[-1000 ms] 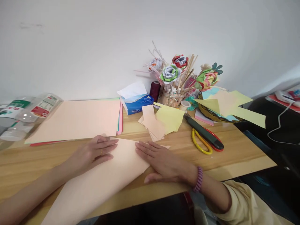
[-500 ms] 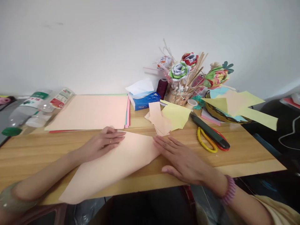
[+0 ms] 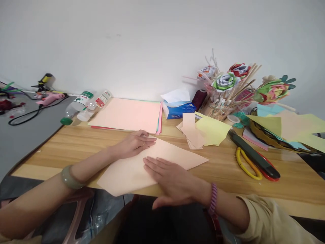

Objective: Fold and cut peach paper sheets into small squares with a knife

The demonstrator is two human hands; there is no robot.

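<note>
A pale pink sheet of paper [image 3: 122, 176], folded over at a slant, lies on the wooden table, and its lower left corner reaches past the front edge. My left hand [image 3: 135, 145] rests on the upper edge of the paper, fingers extended and laid down on it. Below it, my right hand [image 3: 172, 178] lies flat across the middle of the sheet. Its fingers are stretched out and the thumb is spread toward me. Neither hand is closed round anything. The paper's sharp right corner points toward the small cut pieces.
Behind my hands is a stack of coloured paper [image 3: 127, 113]. Small pink paper pieces [image 3: 191, 130], a yellow sheet [image 3: 214, 130], a tissue pack [image 3: 180, 110], paper flowers [image 3: 225, 81], a dark-handled cutter [image 3: 256, 156] and yellow-red scissors [image 3: 245, 167] lie rightward. Plastic bottles [image 3: 80, 103] and a pink glue gun [image 3: 50, 99] lie left.
My right hand has slid left along the paper, from its right end to the middle. My left hand stays on the upper edge. The view has turned left, bringing the glue gun into sight.
</note>
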